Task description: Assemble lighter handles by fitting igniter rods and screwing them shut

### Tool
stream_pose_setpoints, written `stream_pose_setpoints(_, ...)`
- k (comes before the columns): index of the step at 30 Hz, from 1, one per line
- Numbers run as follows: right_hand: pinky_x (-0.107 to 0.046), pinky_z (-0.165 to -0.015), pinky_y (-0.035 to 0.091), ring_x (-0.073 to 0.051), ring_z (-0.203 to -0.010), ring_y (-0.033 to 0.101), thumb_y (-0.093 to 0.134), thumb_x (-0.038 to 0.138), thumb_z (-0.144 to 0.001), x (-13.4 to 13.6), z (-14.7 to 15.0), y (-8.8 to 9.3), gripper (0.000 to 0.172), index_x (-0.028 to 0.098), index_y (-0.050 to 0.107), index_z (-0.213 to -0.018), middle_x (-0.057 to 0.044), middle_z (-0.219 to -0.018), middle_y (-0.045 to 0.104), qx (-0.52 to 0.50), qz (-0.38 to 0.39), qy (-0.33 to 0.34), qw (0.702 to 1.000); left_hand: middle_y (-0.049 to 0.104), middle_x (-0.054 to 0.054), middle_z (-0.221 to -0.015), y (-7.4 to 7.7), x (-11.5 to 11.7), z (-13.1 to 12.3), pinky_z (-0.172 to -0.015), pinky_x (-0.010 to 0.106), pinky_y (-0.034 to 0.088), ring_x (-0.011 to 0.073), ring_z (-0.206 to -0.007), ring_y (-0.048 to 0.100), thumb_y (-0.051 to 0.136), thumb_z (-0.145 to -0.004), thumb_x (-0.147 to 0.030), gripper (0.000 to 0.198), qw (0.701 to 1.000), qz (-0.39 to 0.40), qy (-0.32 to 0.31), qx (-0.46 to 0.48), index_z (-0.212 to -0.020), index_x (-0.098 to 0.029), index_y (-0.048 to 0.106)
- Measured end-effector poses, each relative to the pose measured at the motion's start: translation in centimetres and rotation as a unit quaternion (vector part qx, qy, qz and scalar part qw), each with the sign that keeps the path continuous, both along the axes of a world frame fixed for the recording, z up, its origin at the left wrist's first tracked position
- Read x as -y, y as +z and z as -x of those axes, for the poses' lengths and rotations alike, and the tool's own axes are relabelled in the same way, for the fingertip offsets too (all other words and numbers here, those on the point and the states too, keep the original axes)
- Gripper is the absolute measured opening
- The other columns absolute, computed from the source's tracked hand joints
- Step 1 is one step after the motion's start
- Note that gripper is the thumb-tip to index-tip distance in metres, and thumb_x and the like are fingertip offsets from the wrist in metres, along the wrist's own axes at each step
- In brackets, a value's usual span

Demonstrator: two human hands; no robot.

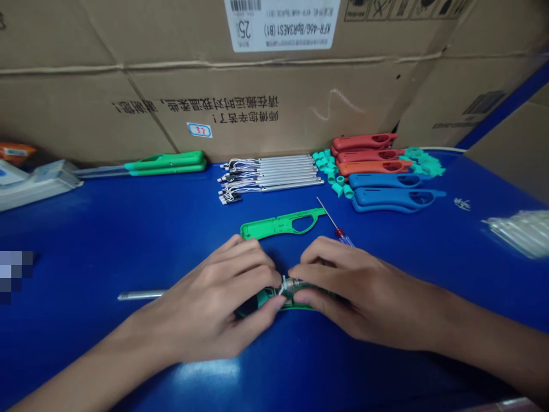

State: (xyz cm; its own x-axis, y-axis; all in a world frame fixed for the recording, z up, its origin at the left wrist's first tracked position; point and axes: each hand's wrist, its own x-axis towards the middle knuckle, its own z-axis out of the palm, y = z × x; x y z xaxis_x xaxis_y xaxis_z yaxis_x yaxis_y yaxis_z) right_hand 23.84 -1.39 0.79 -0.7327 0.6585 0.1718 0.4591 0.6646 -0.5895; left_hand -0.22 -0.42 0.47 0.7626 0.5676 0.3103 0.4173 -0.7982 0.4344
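Left hand (210, 300): fingers (244, 260) clenched on one green plastic housing (295, 303), held low over the blue bench (86, 257)
Right hand (369, 297): fingers grasping that housing too
Loose green housing (278, 226): one
Screwdriver (338, 232): one
Red housings (369, 153): three
Blue housings (394, 197): two

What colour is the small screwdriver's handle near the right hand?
Its handle is red and blue; head view.

Two bare hands (210, 297) (364, 292) working together, gripping one green plastic casing (295, 303). One open green plastic casing half (283, 224) lying just above. Two green plastic casings (165, 162) lying stacked at back. Three red-orange plastic casings (366, 153) and two blue plastic casings (392, 197) lying in rows. Roughly seven silver metal tubes with white wires (270, 174) lying side by side. One red-handled screwdriver (343, 234) lying beside right hand. Small teal plastic sleeves (330, 169) numbering too many to count.
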Motion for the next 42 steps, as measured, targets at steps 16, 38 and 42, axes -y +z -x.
stream_pose_setpoints(16, -0.028, -0.083, 0.046, -0.016, -0.088, 0.055, 0.05, 0.023, -0.101, 0.07, 0.02, -0.04, 0.022, 0.011, 0.069, -0.104, -0.006, -0.095, 0.058, 0.011, -0.029, 0.008, 0.999, 0.063, 0.002, -0.086, 0.18, -0.02, 0.01, -0.089, 0.038, 0.042, 0.0165, -0.081, 0.058, 0.057, -0.09, -0.015, 0.009, 1.0, -0.005, 0.002, -0.001, -0.095, -0.018, 0.064)
stream_pose_setpoints(38, -0.027, -0.078, 0.049, -0.015, -0.086, 0.056, 0.053, 0.021, -0.099, 0.28, 0.13, -0.43, 0.016, 0.012, 0.065, -0.104, -0.007, -0.093, 0.06, -0.042, -0.119, 0.005, 0.992, 0.065, 0.0, -0.08, 0.47, 0.19, -0.65, -0.074, 0.032, 0.045, 0.014, -0.074, 0.058, 0.059, -0.086, -0.008, 0.012, 0.99, 0.087, 0.022, 0.105, -0.088, -0.018, 0.064)
stream_pose_setpoints(42, -0.028, -0.077, 0.049, -0.015, -0.085, 0.055, 0.054, 0.022, -0.099, 0.26, 0.11, -0.47, 0.015, 0.012, 0.065, -0.104, -0.007, -0.092, 0.061, -0.049, -0.124, 0.006, 0.991, 0.065, 0.0, -0.077, 0.32, 0.22, -0.67, -0.074, 0.033, 0.045, 0.0142, -0.072, 0.058, 0.06, -0.085, -0.007, 0.012, 0.991, 0.068, 0.026, 0.111, -0.088, -0.018, 0.064)
